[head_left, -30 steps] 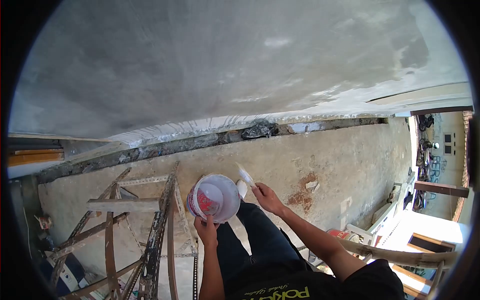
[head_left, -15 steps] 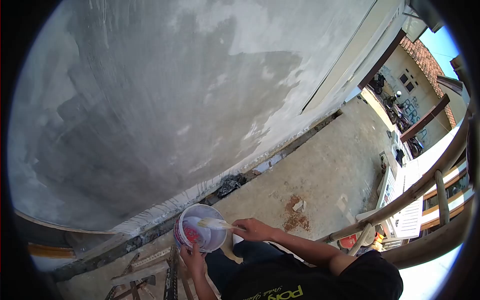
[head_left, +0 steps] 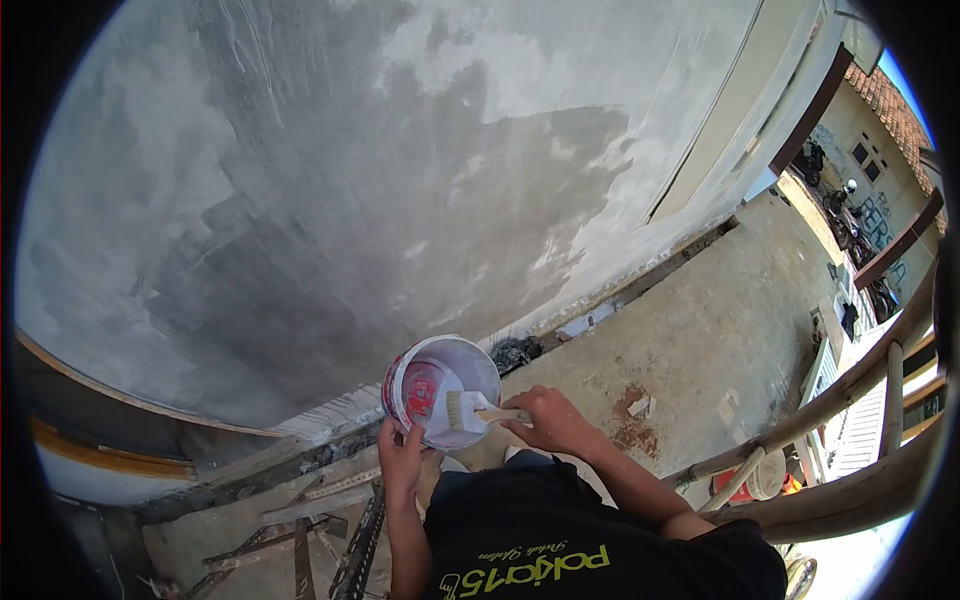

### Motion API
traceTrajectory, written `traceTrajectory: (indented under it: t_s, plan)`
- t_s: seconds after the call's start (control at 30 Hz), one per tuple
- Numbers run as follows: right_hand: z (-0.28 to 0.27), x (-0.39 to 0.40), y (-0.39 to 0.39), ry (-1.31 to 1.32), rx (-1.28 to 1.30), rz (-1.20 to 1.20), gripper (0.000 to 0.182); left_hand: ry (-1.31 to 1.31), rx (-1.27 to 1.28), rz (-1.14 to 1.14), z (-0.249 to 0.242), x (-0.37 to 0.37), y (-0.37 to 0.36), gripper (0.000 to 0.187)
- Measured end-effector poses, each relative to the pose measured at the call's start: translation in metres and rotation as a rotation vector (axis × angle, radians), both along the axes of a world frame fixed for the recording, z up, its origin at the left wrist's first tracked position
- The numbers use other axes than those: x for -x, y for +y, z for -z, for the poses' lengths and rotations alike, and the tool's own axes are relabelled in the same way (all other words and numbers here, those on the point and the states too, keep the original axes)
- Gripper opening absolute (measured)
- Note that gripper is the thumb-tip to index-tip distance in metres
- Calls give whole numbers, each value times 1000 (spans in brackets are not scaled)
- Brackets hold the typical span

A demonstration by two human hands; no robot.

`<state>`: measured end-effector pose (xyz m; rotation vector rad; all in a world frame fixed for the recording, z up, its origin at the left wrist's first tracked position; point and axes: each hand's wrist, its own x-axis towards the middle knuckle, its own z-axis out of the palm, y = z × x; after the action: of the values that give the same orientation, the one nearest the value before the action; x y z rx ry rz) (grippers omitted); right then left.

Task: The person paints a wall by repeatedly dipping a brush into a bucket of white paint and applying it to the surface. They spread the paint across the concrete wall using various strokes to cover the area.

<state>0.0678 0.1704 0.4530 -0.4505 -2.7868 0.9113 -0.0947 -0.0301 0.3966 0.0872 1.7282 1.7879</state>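
Observation:
A white bucket with red markings is tilted so that its inside faces me. My left hand grips its lower left rim. Closed round the handle of a wide paintbrush, my right hand is at the bucket's right side. The brush's bristles are over the bucket's opening, pointing left. Whitish liquid lines part of the bucket's inside. Beyond the bucket rises a grey wall with darker and lighter patches.
Below on the left stands a metal frame. Wooden poles curve along the right side. A black plastic bag lies at the wall's foot. Reddish dirt marks the concrete ground. Motorbikes are parked farther off.
The bucket has moved right and up in view, with both hands. The paintbrush has swung so its bristles sit lower across the opening. The camera view has shifted too.

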Motion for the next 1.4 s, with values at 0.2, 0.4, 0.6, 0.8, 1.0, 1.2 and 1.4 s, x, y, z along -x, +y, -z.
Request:
traceTrajectory:
  t_s: [0.2,0.4,0.6,0.8,1.0,1.2,1.4]
  plan:
    - [-40,5,6,132,61,136,23,50,-56,9,-31,5,9,22]
    - [-54,14,17,226,19,65,21,158,-102,21,-46,8,12,21]
    - [-47,36,17,206,-75,-37,20,234,-176,77,-57,7,17,27]
    - [-9,65,15,189,-250,-124,23,368,-109,93,-47,9,19,29]
    - [-2,78,16,128,-180,-145,20,394,-94,85,-40,18,27,28]
    - [-46,71,37,98,328,88,19,358,-154,76,-49,31,35,28]
    - [-70,57,46,123,674,369,25,102,-187,88,-73,43,42,29]
